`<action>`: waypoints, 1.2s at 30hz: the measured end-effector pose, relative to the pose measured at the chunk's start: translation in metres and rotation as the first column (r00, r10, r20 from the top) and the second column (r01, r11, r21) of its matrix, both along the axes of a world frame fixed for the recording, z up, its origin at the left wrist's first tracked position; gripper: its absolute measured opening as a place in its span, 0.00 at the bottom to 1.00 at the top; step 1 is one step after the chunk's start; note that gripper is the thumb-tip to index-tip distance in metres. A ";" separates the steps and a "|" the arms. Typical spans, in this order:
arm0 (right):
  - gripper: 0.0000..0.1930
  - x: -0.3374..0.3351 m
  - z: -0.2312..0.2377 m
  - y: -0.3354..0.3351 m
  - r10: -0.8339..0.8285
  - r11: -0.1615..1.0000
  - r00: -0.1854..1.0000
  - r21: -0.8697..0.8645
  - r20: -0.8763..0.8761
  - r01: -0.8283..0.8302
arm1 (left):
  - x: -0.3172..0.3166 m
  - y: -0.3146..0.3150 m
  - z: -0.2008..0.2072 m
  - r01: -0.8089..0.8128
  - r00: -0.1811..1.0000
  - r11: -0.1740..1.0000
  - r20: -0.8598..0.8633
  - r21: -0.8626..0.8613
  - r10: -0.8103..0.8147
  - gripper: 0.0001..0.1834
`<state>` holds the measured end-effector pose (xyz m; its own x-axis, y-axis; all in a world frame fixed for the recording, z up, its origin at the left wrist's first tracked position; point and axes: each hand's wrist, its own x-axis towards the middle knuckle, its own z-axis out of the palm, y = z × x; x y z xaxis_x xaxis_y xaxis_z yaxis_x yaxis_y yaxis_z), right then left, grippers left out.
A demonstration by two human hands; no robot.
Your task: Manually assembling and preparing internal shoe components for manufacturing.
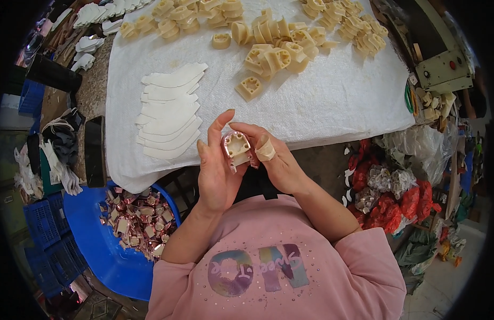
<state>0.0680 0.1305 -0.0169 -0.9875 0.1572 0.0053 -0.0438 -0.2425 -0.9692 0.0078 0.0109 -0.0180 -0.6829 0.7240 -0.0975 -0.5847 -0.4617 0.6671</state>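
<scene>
A shoe heel (pixel 237 147), cream inside with a shiny pink metallic outer covering, sits between my two hands in front of the table edge. My left hand (pixel 217 170) supports it from the left, its thumb and forefinger sticking up apart and its other fingers mostly hidden. From the right, my right hand (pixel 276 160) grips the heel, the forefinger curling over its top. Beige tape (pixel 265 148) wraps a finger of that hand. Beyond my left hand, overlapping white cut pieces (pixel 169 114) lie fanned on the white table cover (pixel 220 85).
Bare cream heels (pixel 279 48) are heaped along the table's far side, with one heel (pixel 249 88) nearer me. At lower left, a blue tub (pixel 105 261) holds many pink metallic heels (pixel 143 221). Red and clear plastic bags (pixel 383 208) lie at right, below a green machine box (pixel 447 69).
</scene>
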 end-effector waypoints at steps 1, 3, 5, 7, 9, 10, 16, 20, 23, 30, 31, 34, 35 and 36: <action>0.18 0.000 0.002 0.002 -0.013 0.999 1.000 0.045 0.015 0.012 | -0.001 -0.002 -0.001 0.009 0.998 1.000 -0.069 -0.006 -0.009 0.38; 0.17 -0.001 0.006 0.009 -0.030 0.996 0.999 0.090 0.030 0.027 | -0.004 -0.005 -0.001 0.021 0.990 1.000 -0.138 -0.013 -0.022 0.40; 0.14 -0.004 0.013 0.017 -0.122 0.746 0.965 0.619 -0.232 0.244 | -0.006 -0.007 0.001 -0.104 0.866 0.947 -0.496 -0.303 -0.064 0.43; 0.13 -0.004 0.025 0.014 -0.167 0.681 0.956 0.673 -0.240 0.288 | -0.008 -0.005 -0.004 -0.262 0.644 0.918 -0.763 -0.299 -0.064 0.43; 0.15 -0.004 0.036 0.011 -0.063 0.613 0.998 0.789 -0.005 0.043 | -0.010 -0.003 -0.010 -0.523 0.007 0.843 -0.990 -0.126 -0.144 0.44; 0.17 -0.005 0.040 0.013 -0.082 0.721 0.990 0.692 0.112 -0.019 | -0.007 -0.001 -0.005 -0.455 0.202 0.878 -0.977 -0.150 -0.062 0.42; 0.16 0.000 0.010 0.019 -0.121 0.842 0.985 0.512 -0.127 0.169 | -0.002 -0.007 0.002 -0.254 0.738 0.896 -0.672 -0.365 -0.065 0.31; 0.13 -0.004 0.016 0.026 0.003 0.996 0.992 -0.084 0.123 0.008 | -0.007 -0.013 0.013 -0.240 0.760 0.888 -0.645 -0.393 -0.080 0.23; 0.12 -0.012 0.003 0.035 0.128 0.988 0.989 -0.100 0.079 -0.120 | -0.009 -0.013 0.019 -0.364 0.534 0.847 -0.832 -0.387 -0.151 0.25; 0.10 -0.008 0.002 0.033 -0.005 0.858 0.990 0.509 -0.138 0.075 | -0.008 -0.006 0.016 -0.433 0.436 0.813 -0.880 -0.389 -0.189 0.24; 0.10 -0.008 0.003 0.029 -0.001 0.858 0.991 0.508 -0.137 0.071 | -0.008 -0.005 0.014 -0.464 0.448 0.801 -0.880 -0.378 -0.156 0.24; 0.10 -0.007 0.003 0.025 -0.136 0.928 0.991 0.350 -0.001 0.128 | -0.008 -0.001 0.017 -0.519 0.323 0.801 -0.936 -0.298 -0.139 0.23; 0.09 -0.005 0.000 0.028 -0.056 0.997 0.998 0.062 0.022 0.054 | -0.008 -0.002 0.017 -0.522 0.322 0.800 -0.937 -0.296 -0.136 0.23; 0.09 -0.005 -0.002 0.030 0.028 0.973 0.999 -0.232 0.021 -0.023 | -0.009 -0.003 0.017 -0.535 0.322 0.793 -0.938 -0.291 -0.127 0.24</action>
<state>0.0632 0.1605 -0.0189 -0.9906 0.1261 -0.0524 -0.0117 -0.4609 -0.8874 -0.0013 0.0080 -0.0008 -0.6837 0.6027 0.4115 0.5797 0.1060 0.8079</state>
